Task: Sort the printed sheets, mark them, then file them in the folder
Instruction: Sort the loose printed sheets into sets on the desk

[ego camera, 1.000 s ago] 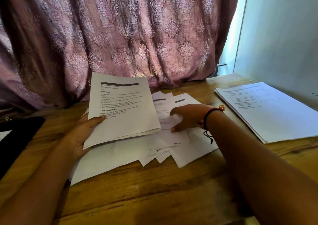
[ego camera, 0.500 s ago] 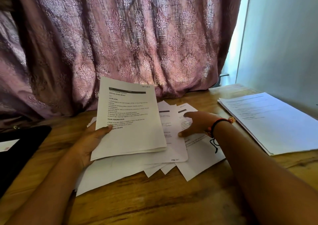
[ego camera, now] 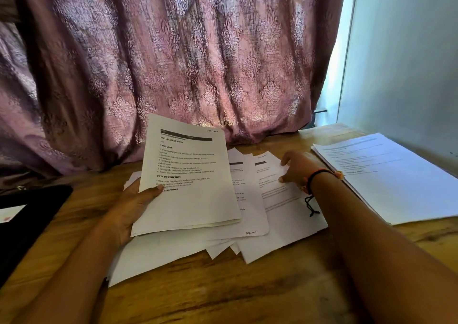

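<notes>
Hands apart, one on either side of the loose pile (ego camera: 285, 227) of printed sheets. Nearest, in front of the pile, wooden worktop (ego camera: 223, 296) crossed by both forearms. Grips with the left hand (ego camera: 133, 204), at the pile's left edge, a thin bundle (ego camera: 190, 187) of sheets, thumb pressed on the printed face, fingers hidden behind the paper. Holds that bundle tilted up over the left half of the pile, lower edge just above it, top page headed by a dark bar, with lines of black text and a small handwritten note in the upper right corner. Reaches with the right hand (ego camera: 300, 167) to the pile's right side, fingertips and thumb at the edge of a printed sheet (ego camera: 272, 187) lying on top there; pinched or merely touched, cannot tell. Wears on the right wrist a black and orange bracelet (ego camera: 319, 173), cord ends dangling over the pile. Leaves the pile itself fanned and overlapping, flat on the worktop, corners poking toward the camera. Left of the pile, well apart, a dark flat thing (ego camera: 32, 214) cut off by the frame edge; kind not clear. Right of the pile, apart from it, a neat stack (ego camera: 401, 182) of printed sheets, squared and flat. Behind the pile, a mauve patterned curtain (ego camera: 173, 63) hanging down to the worktop's far edge; behind and to the right, a pale wall (ego camera: 409, 63).
</notes>
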